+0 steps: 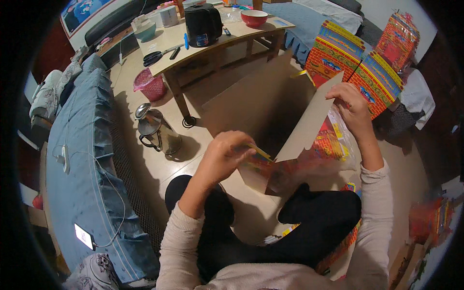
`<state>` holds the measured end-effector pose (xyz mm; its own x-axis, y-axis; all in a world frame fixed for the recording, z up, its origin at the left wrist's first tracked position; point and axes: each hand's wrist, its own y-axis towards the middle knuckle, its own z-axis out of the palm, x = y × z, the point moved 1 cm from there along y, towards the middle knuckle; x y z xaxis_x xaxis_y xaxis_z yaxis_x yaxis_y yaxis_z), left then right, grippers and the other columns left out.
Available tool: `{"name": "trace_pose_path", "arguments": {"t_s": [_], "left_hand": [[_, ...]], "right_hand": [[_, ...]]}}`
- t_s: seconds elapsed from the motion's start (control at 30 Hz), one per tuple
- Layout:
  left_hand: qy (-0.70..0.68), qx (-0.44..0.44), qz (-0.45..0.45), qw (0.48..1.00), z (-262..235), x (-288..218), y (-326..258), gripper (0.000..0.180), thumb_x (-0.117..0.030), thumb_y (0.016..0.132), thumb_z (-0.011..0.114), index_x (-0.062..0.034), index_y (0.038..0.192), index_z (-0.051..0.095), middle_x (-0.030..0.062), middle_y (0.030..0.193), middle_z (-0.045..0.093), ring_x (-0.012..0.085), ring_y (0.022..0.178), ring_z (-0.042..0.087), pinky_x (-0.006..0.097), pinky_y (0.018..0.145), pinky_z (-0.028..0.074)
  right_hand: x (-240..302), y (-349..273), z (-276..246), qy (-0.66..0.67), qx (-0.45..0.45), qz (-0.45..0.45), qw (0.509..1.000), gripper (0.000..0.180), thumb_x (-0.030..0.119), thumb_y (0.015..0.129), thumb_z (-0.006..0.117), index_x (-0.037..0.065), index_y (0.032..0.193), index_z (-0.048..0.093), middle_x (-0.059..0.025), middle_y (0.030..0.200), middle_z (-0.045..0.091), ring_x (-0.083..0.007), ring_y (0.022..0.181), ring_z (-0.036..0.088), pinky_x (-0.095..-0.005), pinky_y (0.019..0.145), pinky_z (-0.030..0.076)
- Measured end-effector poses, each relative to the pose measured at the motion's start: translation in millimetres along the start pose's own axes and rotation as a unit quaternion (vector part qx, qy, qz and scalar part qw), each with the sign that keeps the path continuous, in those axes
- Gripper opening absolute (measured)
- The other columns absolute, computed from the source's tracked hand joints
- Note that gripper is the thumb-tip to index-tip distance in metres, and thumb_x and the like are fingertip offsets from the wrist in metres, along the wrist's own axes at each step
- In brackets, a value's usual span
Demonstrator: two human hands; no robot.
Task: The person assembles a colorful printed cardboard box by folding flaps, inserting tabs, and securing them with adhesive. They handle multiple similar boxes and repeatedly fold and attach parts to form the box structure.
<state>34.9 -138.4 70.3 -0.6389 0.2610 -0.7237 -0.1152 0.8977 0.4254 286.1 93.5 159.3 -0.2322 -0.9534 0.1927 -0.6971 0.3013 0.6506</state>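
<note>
Head view, left to right: one blue sofa [92,159] along the left, bearing one lit phone [84,236] on a white cable near its front edge and one bundle of pale cloth [47,96] at its far end. One steel kettle [157,130] stands on the tiled floor just beside the sofa; one pink basket [151,85] sits behind it under the corner of one wooden table [212,46]. On the table: one black pot [203,24], one red bowl [254,18], one pair of scissors [155,57], one pale green bowl [144,31]; smaller items too blurred to count. Open floor lies between kettle and the person's knees, narrow, hemmed by the sofa edge on the left. Left hand [224,154], fingers curled, pinched on the lower edge of one cardboard sheet [270,111], brown side up, printed colours showing at its folded bottom. The sheet stands tilted in front of the crossed legs, its far edge reaching toward the table leg. Right hand [353,108], raised higher with wrist bent, grips the top corner of the sheet's narrower flap. Behind it, three bright paper boxes [360,63] in red, blue and yellow stand touching one another. One clear bag of printed sheets [333,145] lies beneath the right forearm. More coloured packets [430,220], blurred, at the far right rim.
</note>
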Motion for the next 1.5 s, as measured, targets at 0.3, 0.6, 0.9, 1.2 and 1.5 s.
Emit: {"name": "trace_pose_path", "arguments": {"t_s": [0.3, 0.6, 0.9, 1.2, 1.5], "left_hand": [[-0.133, -0.025, -0.091, 0.987, 48.7, -19.6, -8.2, 0.016, -0.010, 0.090, 0.074, -0.0001, 0.100, 0.066, 0.0098, 0.091, 0.070, 0.0173, 0.082, 0.069, 0.028, 0.069, 0.054], [-0.139, -0.010, -0.098, 0.985, 55.4, -37.5, -3.3, 0.015, -0.008, 0.089, 0.074, 0.0008, 0.099, 0.067, 0.0077, 0.090, 0.070, 0.0141, 0.082, 0.068, 0.027, 0.072, 0.053], [-0.175, -0.026, -0.056, 0.983, 69.3, -29.8, -8.5, 0.015, -0.001, 0.087, 0.074, 0.0004, 0.099, 0.065, 0.0060, 0.092, 0.069, 0.0143, 0.084, 0.068, 0.027, 0.071, 0.053], [-0.206, -0.021, -0.038, 0.978, 74.5, -32.8, -7.7, 0.018, 0.005, 0.085, 0.072, -0.0013, 0.100, 0.065, 0.0065, 0.099, 0.069, 0.0167, 0.090, 0.068, 0.028, 0.072, 0.054], [-0.131, -0.042, 0.041, 0.990, 71.5, -30.5, -5.0, 0.021, 0.013, 0.076, 0.070, -0.0020, 0.091, 0.064, 0.0092, 0.091, 0.066, 0.0256, 0.087, 0.066, 0.033, 0.074, 0.052]], "right_hand": [[129.9, -126.7, 8.9, -0.194, -0.134, 0.022, 0.971, 0.011, 0.007, 0.093, 0.063, 0.003, 0.100, 0.070, -0.0127, 0.100, 0.070, -0.0272, 0.088, 0.067, -0.0356, 0.075, 0.052], [177.3, -139.0, 106.2, -0.016, -0.059, 0.160, 0.985, 0.060, 0.002, 0.086, 0.071, -0.008, 0.140, 0.048, -0.0280, 0.146, 0.047, -0.0380, 0.104, 0.070, -0.0345, 0.075, 0.060], [177.5, -135.8, 112.9, 0.068, -0.114, 0.226, 0.965, 0.059, 0.001, 0.090, 0.067, -0.004, 0.144, 0.044, -0.0261, 0.140, 0.054, -0.0404, 0.116, 0.063, -0.0380, 0.083, 0.058], [172.7, -143.3, 119.8, 0.064, -0.141, 0.280, 0.947, 0.036, 0.002, 0.092, 0.067, 0.003, 0.127, 0.058, -0.0171, 0.116, 0.071, -0.0314, 0.090, 0.074, -0.0359, 0.070, 0.060], [165.9, -139.4, 118.4, 0.049, -0.169, 0.243, 0.954, 0.018, 0.001, 0.096, 0.062, 0.001, 0.114, 0.061, -0.0142, 0.104, 0.073, -0.0194, 0.064, 0.072, -0.0288, 0.054, 0.057]]}}
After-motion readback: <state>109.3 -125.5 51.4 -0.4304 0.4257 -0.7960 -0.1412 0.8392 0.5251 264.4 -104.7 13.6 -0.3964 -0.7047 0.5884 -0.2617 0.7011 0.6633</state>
